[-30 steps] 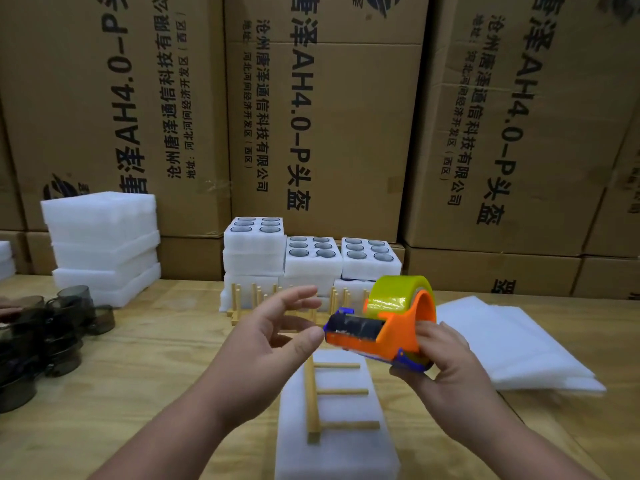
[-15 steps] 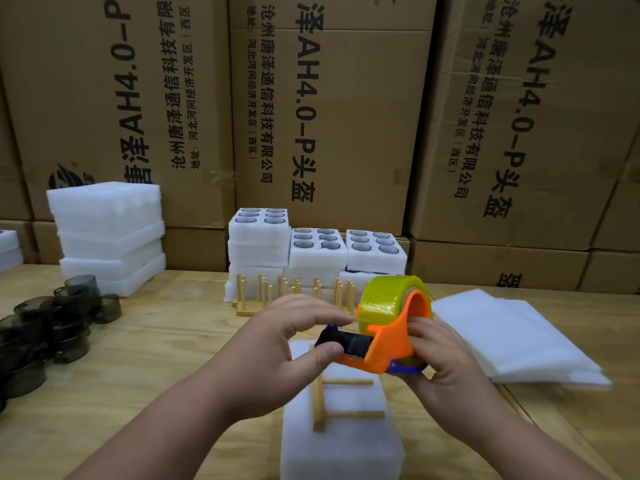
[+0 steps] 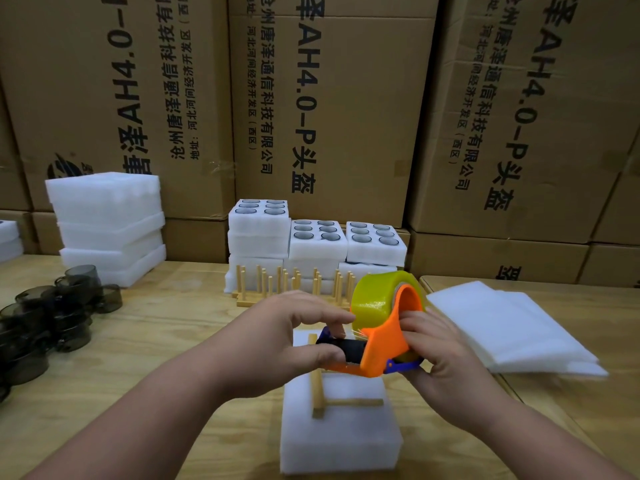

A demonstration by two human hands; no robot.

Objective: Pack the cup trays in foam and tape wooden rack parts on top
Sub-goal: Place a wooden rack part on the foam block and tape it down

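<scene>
Both hands meet over the middle of the wooden counter, holding an orange tape dispenser that carries a yellowish roll of clear tape. The right hand grips the dispenser from its right side, fingers curled round the orange body and the roll's hub. The left hand is at the dispenser's front end: its thumb lies against the black roller there and its fingers curl over the top, pinching at the spot where the tape leaves the roll; whether tape is actually caught between them cannot be told. The dispenser is held in the air just above a white foam block that lies on the counter close to the person, and on that block's top lies a wooden rack part, a long strip with cross pegs, partly hidden by the hands. Farther back, against a wall of printed cardboard boxes, stand stacked foam cup trays with dark cups seated in their round holes, and in front of them a row of wooden peg racks stands upright. To the left sits a taller stack of plain foam pieces, and near it a cluster of dark translucent cups rests on the counter. To the right lies a pile of flat foam sheets, well apart from the foam block.
</scene>
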